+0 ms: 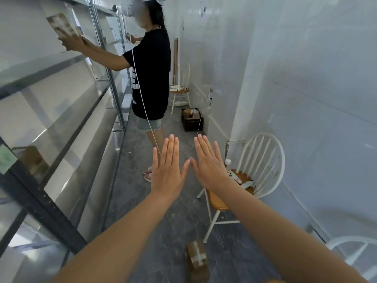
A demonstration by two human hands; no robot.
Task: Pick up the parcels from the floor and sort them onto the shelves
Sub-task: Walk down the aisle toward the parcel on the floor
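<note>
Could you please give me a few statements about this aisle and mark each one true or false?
1. The left hand and right hand are both open and hold nothing. True.
2. A taped parcel lies on the floor under the outstretched arms. True.
3. The black crate is carried in the right hand. False: it stands on the floor by the wall.
4. The shelves run along the camera wearer's right. False: they run along the left.
5. Another person holds a flat parcel up at the shelves. True.
</note>
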